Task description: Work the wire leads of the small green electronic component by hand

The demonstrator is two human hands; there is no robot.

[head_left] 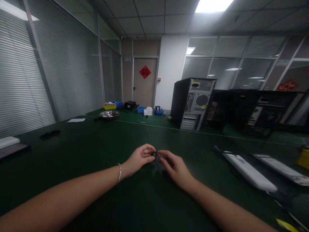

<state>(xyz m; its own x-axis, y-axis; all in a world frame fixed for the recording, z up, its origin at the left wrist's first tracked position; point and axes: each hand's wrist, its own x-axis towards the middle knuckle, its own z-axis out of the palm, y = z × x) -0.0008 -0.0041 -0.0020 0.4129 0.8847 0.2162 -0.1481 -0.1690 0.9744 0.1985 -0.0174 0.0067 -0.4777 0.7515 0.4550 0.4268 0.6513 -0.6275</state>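
A small piece (154, 154), dark with a patch of green, sits just above the middle of the table (108, 148); fingers cover much of it, so its full shape cannot be told. The left hand (142, 158) pinches it between thumb and fingers. The right hand (177, 169) grips a thin silvery rod (159, 155) whose end meets the piece. To the right lie a long white bar (249, 170) and, beside it, a flat pale strip (281, 167). Farther back stand a black computer tower (193, 103) and, to the left, a shiny metal bowl (108, 115).
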